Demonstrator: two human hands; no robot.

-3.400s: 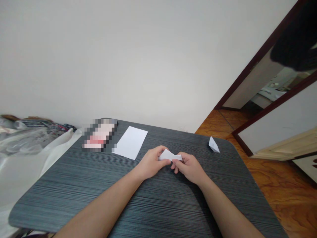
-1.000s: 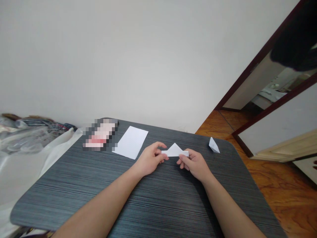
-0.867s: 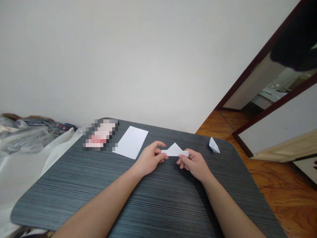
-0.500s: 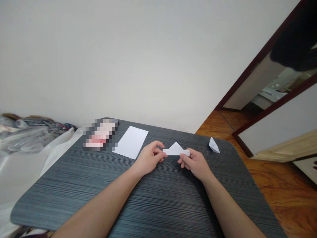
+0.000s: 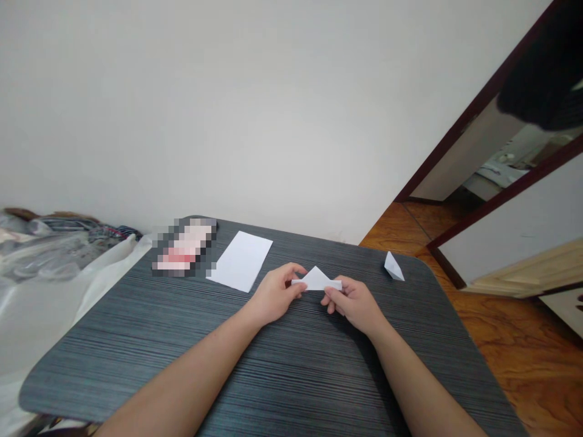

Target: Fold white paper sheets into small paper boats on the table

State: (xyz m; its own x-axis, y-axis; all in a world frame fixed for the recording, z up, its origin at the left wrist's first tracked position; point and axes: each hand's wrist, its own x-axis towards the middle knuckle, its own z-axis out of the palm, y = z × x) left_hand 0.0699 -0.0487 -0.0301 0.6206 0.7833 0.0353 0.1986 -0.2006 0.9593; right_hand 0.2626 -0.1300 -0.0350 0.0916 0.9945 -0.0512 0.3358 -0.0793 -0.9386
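Two-handed hold: left hand [image 5: 274,295] pinches one end of the folded white paper [image 5: 316,280], right hand [image 5: 357,303] has the other end between thumb and fingers. It's got a triangle peak pointing toward the wall [image 5: 273,121] and a thin band along the bottom, and it's over the dark streaky worktop [image 5: 282,376]. Plain white sheet [image 5: 241,261] lies flat off to the left, with some pixelated pinkish thing [image 5: 186,246] beside it, can't tell what. Small folded white piece [image 5: 393,266] sits well apart, near the far right corner.
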